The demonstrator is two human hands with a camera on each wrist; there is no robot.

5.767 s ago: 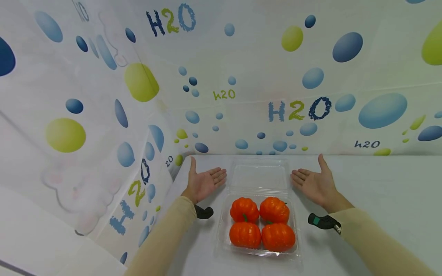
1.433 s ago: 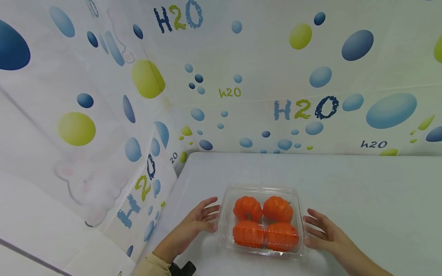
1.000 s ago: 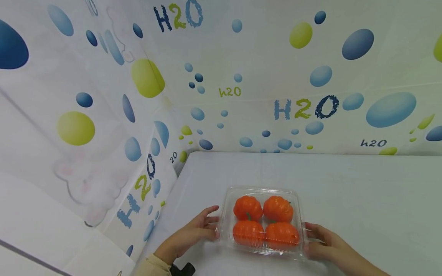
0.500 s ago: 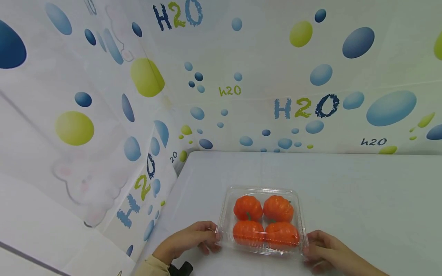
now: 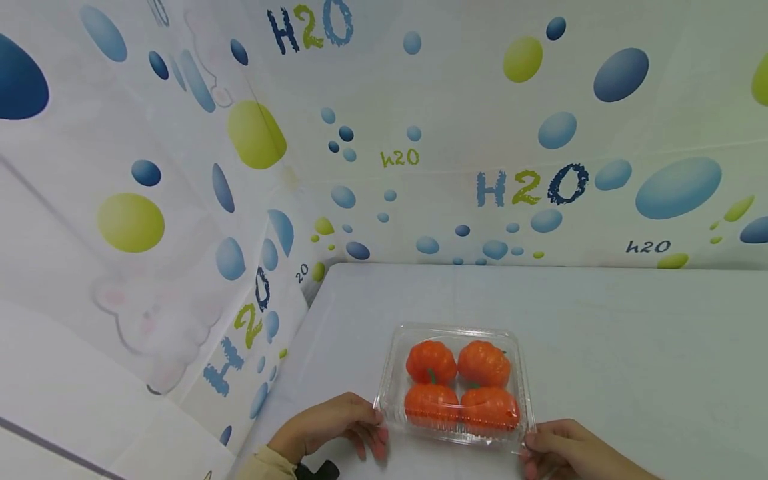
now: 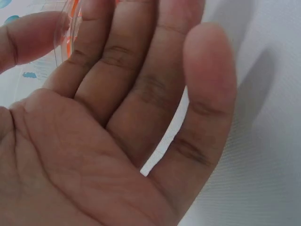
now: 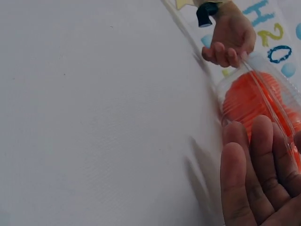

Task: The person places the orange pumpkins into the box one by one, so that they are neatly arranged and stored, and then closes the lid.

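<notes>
A clear plastic clamshell container (image 5: 395, 370) sits on the white table with its lid down. Several small orange pumpkins (image 5: 431, 362) with green stems lie inside in two rows, seen through the lid. At the near left corner my left hand (image 5: 333, 425) pinches the rim between thumb and index finger, the other fingers hanging below. My right hand (image 5: 573, 448) pinches the rim at the near right corner. In the left wrist view only a sliver of the container (image 6: 63, 35) shows past the fingers. The right wrist view shows the container (image 7: 230, 94) side-on, beyond my right fingers.
The white table (image 5: 630, 347) stretches away to the right and behind the container. A patterned wall covering (image 5: 444, 100) with blue and green drops stands along the back and the left side. A dark wrist strap (image 5: 318, 470) is on the left wrist.
The lid, open at first, is now down over the pumpkins. Both hands have come from beside the container, slid down its sides and pinch the near corners of the rim.
</notes>
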